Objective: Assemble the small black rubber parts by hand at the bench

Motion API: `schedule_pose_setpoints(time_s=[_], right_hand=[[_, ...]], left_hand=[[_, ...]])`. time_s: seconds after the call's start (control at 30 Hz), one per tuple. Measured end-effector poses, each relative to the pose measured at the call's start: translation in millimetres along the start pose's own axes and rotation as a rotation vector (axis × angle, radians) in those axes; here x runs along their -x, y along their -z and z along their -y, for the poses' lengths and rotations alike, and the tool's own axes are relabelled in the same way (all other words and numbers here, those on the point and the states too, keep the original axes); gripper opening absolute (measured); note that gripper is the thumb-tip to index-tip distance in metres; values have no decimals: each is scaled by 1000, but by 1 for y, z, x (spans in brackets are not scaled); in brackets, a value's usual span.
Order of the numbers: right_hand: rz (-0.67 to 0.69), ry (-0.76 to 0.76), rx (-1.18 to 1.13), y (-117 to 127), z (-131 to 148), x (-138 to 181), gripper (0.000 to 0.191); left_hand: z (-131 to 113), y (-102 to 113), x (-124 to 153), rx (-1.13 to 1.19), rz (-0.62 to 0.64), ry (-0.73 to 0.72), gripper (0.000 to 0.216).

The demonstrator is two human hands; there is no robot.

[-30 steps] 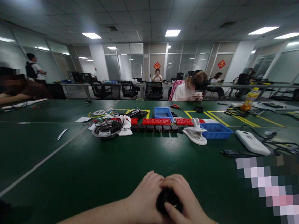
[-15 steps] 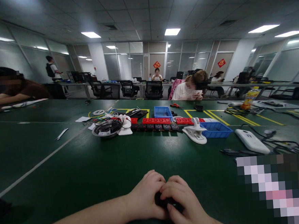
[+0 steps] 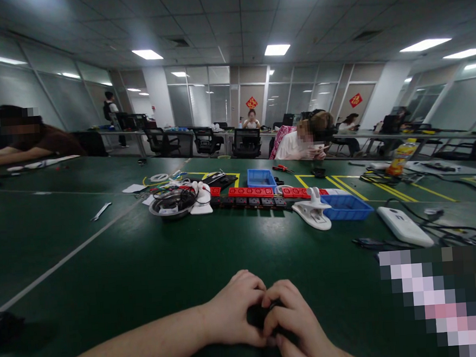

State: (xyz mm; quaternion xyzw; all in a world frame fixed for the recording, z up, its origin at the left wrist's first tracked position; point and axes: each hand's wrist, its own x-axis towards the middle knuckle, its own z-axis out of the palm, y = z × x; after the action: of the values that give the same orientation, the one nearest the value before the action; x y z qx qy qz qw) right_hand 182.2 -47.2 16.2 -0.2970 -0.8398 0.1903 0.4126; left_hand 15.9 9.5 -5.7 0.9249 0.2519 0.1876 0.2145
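My left hand (image 3: 234, 309) and my right hand (image 3: 295, 321) meet low in front of me, just above the green table (image 3: 179, 269). Both are closed, with curled fingers, around a small black object (image 3: 256, 315). Only a dark patch of it shows between my fingers, and its kind cannot be made out. The fingertips of both hands nearly touch over it. Part of my right hand's grip is hidden behind its own knuckles.
Beyond my hands are a metal bowl (image 3: 158, 210) of black cables, red and black socket strips (image 3: 251, 191), a white clip stand (image 3: 312, 217) and blue bins (image 3: 348, 208). At right lie a white box (image 3: 404, 226) and cables. A black item (image 3: 4, 328) sits at left.
My right fingers have lifted and shifted slightly over the black object, and less of it shows now. The view has shifted slightly. A person in the background has moved right.
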Motion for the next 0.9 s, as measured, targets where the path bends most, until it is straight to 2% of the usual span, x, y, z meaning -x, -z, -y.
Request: schedule_pose_setpoints(time_s=[0.13,0.27,0.47,0.63,0.77,0.9], right_hand=[[-26,-22,-13,-2,-2,1,23],[-89,-141,41,-8,-7,2,18],[-68,-291,106,-16,-9,3,15],[-44,-314,154,-16,-8,4,14],[-42,-290,154,-11,-5,2,11],[-10,-167,77,-5,-2,-1,11]], left_hand=[[-5,0,1,-4,5,17,56],[-14,0,2,3,-13,71,71],[-18,-2,1,-32,-68,118,52],[-14,0,0,12,-61,118,46],[-8,1,-1,56,0,90,44],[-3,2,-3,49,91,47,39]])
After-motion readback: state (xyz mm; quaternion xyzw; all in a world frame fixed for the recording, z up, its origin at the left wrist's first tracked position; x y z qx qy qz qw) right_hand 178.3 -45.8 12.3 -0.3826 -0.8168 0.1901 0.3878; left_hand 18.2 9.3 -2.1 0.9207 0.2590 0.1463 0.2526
